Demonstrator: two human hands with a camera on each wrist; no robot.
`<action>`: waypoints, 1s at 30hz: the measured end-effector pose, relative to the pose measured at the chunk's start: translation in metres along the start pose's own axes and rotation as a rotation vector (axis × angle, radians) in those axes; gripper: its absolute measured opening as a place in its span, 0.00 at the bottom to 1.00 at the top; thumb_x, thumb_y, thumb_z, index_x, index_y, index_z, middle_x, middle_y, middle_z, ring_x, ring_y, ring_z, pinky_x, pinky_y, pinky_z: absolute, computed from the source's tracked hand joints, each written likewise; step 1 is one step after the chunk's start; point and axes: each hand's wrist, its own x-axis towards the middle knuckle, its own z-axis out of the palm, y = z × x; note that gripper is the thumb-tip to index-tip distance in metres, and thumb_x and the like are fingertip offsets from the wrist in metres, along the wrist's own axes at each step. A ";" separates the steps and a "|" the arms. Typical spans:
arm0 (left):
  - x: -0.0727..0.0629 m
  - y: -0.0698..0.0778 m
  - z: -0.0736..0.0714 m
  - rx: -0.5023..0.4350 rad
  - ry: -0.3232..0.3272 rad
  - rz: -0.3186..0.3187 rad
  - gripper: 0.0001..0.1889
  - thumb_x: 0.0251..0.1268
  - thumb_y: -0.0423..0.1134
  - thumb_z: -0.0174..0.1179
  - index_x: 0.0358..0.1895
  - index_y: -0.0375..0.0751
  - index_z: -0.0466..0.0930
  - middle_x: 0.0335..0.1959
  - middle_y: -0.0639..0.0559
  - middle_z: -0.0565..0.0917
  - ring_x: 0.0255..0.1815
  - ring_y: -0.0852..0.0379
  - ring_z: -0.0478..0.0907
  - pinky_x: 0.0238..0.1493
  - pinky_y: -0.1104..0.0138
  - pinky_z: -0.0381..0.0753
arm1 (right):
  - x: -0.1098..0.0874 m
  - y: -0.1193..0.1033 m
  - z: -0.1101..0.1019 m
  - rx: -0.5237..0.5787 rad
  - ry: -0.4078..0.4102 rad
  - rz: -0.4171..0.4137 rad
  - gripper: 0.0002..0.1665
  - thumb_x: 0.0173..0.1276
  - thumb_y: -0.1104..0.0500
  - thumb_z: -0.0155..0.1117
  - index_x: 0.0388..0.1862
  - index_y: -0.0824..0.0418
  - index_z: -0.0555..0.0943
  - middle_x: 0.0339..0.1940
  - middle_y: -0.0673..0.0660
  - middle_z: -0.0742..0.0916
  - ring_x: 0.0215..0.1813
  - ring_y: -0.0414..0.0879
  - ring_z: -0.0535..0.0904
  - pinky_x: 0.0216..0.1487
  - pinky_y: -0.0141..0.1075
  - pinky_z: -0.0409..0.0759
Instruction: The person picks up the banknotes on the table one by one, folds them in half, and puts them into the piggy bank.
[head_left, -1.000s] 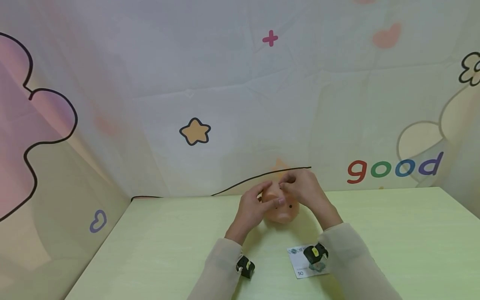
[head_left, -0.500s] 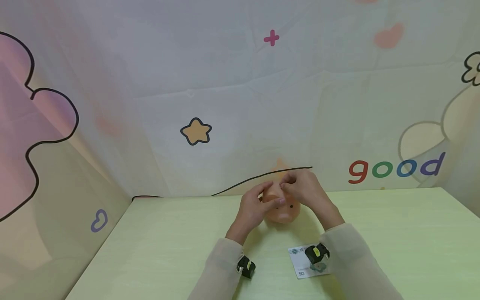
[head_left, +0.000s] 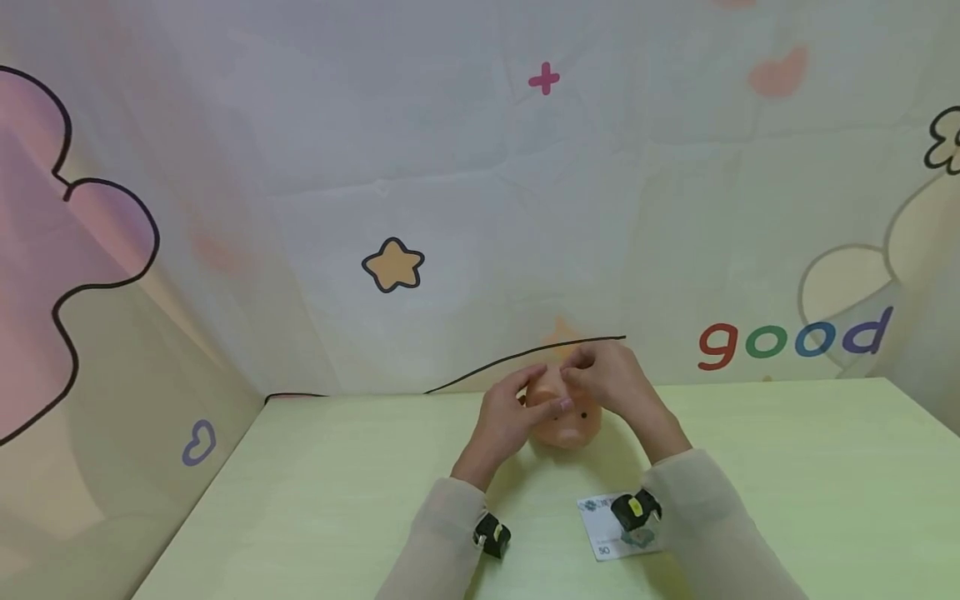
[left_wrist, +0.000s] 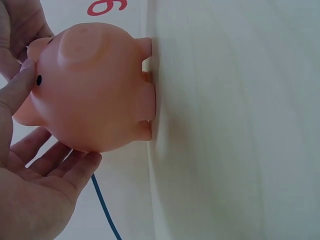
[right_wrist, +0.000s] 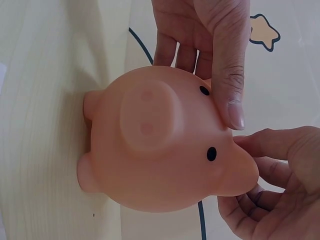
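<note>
An orange-pink piggy bank point(head_left: 564, 429) stands on its feet at the table's back edge, snout toward me. My left hand point(head_left: 510, 418) grips it from the left; in the right wrist view the thumb lies over the forehead, and in the left wrist view the other fingertips point(left_wrist: 92, 159) rest along its side. My right hand point(head_left: 609, 377) is at the top by the ear, with thumb and forefinger bent together. In the right wrist view the ear point(right_wrist: 240, 175) covers part of these fingers, and I cannot tell what they pinch.
A banknote point(head_left: 609, 542) marked 50 lies on the pale table point(head_left: 337, 500), partly under my right forearm. Behind the table hangs a printed cloth point(head_left: 465, 208). Each wrist wears a small black camera point(head_left: 492, 534).
Both hands and the piggy bank keep their places. Only a slight shift of the whole head view shows.
</note>
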 end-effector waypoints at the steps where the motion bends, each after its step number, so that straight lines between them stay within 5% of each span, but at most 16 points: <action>1: 0.000 0.000 0.000 0.003 -0.001 0.000 0.36 0.67 0.50 0.76 0.76 0.44 0.76 0.72 0.49 0.79 0.69 0.46 0.77 0.63 0.55 0.82 | -0.001 0.000 0.000 0.004 0.001 0.004 0.06 0.72 0.67 0.67 0.39 0.67 0.89 0.39 0.59 0.91 0.43 0.54 0.85 0.46 0.48 0.85; 10: -0.005 -0.001 -0.003 0.040 -0.023 -0.024 0.37 0.68 0.52 0.75 0.77 0.44 0.74 0.75 0.47 0.75 0.75 0.46 0.72 0.70 0.49 0.76 | -0.006 0.003 0.002 0.022 0.002 0.001 0.06 0.73 0.65 0.67 0.41 0.66 0.88 0.39 0.58 0.90 0.43 0.53 0.85 0.46 0.47 0.85; 16: -0.009 0.007 -0.005 0.075 0.019 -0.021 0.37 0.68 0.53 0.74 0.76 0.45 0.74 0.76 0.46 0.74 0.78 0.43 0.68 0.72 0.44 0.72 | -0.010 0.004 -0.007 0.019 0.003 -0.048 0.06 0.74 0.64 0.68 0.42 0.65 0.88 0.40 0.57 0.90 0.43 0.53 0.85 0.46 0.47 0.85; 22: -0.013 0.022 -0.009 0.100 0.062 0.050 0.34 0.68 0.52 0.73 0.74 0.46 0.77 0.74 0.49 0.77 0.75 0.45 0.71 0.68 0.43 0.76 | -0.014 0.004 -0.022 -0.023 -0.041 -0.072 0.06 0.74 0.62 0.69 0.44 0.65 0.88 0.41 0.57 0.90 0.45 0.53 0.85 0.49 0.49 0.86; 30: -0.027 0.043 -0.010 0.097 0.028 0.201 0.25 0.71 0.40 0.72 0.68 0.40 0.82 0.66 0.50 0.83 0.65 0.48 0.80 0.64 0.54 0.81 | -0.025 0.012 -0.045 -0.079 -0.096 -0.103 0.06 0.73 0.61 0.71 0.44 0.63 0.88 0.39 0.54 0.89 0.43 0.51 0.84 0.46 0.48 0.85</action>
